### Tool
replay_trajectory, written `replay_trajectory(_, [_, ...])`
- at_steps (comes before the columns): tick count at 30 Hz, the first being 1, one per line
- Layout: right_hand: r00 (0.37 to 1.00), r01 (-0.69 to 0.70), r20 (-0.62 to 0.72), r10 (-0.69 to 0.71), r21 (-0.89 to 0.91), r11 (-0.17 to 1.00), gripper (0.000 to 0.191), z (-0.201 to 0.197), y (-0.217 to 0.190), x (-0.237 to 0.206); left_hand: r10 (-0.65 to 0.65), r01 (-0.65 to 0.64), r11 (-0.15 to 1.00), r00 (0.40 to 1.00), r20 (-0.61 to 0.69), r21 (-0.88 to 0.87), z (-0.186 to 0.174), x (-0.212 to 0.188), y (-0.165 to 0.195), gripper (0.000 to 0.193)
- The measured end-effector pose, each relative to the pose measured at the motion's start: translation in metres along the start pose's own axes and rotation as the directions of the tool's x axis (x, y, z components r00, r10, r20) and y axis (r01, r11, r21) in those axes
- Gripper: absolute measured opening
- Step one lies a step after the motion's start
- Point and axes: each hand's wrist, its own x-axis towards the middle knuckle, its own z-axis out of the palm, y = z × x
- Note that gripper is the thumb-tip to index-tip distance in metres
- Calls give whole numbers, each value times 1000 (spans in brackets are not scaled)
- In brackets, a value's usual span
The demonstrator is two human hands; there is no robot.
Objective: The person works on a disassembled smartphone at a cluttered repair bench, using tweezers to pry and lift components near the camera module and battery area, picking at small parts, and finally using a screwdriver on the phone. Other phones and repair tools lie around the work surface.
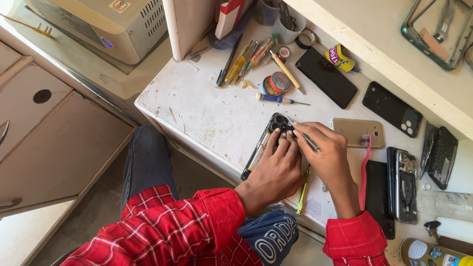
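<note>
While the opened phone (268, 143) is pinned flat on the white worktable (207, 108), the main risk is judged to be a slip of the tweezers (306, 139) that are pinched in the right hand (325, 157). Their tips are set near the camera cluster at the phone's upper end, and if too much force is put on them, a lens or a part inside could be scratched or bent. A second hazard is judged to lie in the phone's position: its lower end is placed close to the table's front edge, so a push along its length could send it off onto the lap below. Small loose parts, if any are lifted, could also be lost among the clutter, though none can be made out here.

The left hand (276, 170) is laid over the middle of the phone, fingers spread narrowly and pressed down on it, so that much of the body is hidden beneath them. The right hand is closed around the tweezers and is held just to the right of the camera end, touching or nearly touching the left fingertips. A yellow-green screwdriver (303, 189) is seen beneath the two wrists, near the table edge. A gold phone (357, 132) with a pink toothbrush (364, 170) is lying just beyond the right hand, and a blue screwdriver (276, 99) is lying above the phone, well apart from both hands.
</note>
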Motion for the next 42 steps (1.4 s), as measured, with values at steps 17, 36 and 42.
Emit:
replay_trajectory(17, [995,-104,-2,104,32,994,32,0,6,8,18,-18,1000,1000,20,16,-2,-1,-1,72])
replay_trajectory(36, [987,-36,156,45,-65,997,48,15,27,15,4,-3,1000,1000,15,-6,1,-1,0,70])
replay_trajectory(42, [984,-34,172,51,-98,995,50,16,29,13,3,-3,1000,1000,0,4,1,-1,0,71])
